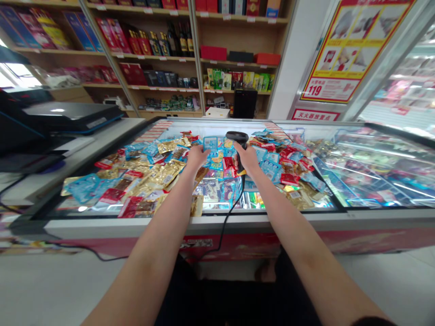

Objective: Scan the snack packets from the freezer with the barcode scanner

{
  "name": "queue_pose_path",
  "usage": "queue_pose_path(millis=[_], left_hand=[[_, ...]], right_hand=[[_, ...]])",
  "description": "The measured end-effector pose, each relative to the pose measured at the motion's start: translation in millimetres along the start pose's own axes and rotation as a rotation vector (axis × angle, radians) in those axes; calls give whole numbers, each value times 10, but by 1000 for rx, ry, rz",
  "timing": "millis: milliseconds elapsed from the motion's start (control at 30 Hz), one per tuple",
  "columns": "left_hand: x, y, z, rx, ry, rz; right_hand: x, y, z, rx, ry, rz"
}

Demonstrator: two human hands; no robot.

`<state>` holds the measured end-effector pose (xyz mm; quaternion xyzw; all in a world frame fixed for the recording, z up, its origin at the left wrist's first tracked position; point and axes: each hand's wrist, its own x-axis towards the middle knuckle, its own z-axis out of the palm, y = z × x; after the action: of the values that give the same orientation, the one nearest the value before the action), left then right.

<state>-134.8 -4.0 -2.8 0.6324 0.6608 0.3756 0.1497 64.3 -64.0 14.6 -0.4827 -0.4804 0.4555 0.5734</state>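
My right hand (pixel 247 158) is wrapped round the handle of a black barcode scanner (pixel 237 136), its head pointing away to the left. A black cable (pixel 226 222) runs from the grip down over the freezer's front edge. My left hand (pixel 197 157) pinches a small blue snack packet (pixel 210 144) by its near left corner, level with the scanner. Piles of snack packets lie on the glass on both sides: gold packets (pixel 163 175) and blue and red ones to the left, and more red packets (pixel 289 179) and blue ones to the right.
Beneath the packets is a glass-topped chest freezer (pixel 238 219) with goods inside; its glass continues right. A counter (pixel 30 185) with a dark flat device (pixel 74 115) stands at left. Shelves (pixel 152 56) of boxes and bottles rise behind, beside a wall poster (pixel 353 50).
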Motion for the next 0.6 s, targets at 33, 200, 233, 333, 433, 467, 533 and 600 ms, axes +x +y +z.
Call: queue_pose_path(millis=[33,200,233,333,433,467,533,600], left_hand=[[-6,21,1,-2,14,7],[-70,138,-26,3,37,32],[-82,153,-30,1,42,34],[-97,174,-31,-5,54,32],[-84,165,-21,-17,61,22],[-79,159,-17,-21,63,20],[-72,148,-10,-25,69,16],[-71,138,-6,-23,76,12]], right_hand=[[-13,-8,3,5,-20,10],[-81,-54,19,38,-149,60],[-91,-62,23,49,-165,68],[-107,-75,34,72,-191,86],[-107,-71,38,80,-212,95],[-105,-68,37,83,-218,97],[-102,-60,30,89,-228,103],[-98,-54,21,93,-235,109]])
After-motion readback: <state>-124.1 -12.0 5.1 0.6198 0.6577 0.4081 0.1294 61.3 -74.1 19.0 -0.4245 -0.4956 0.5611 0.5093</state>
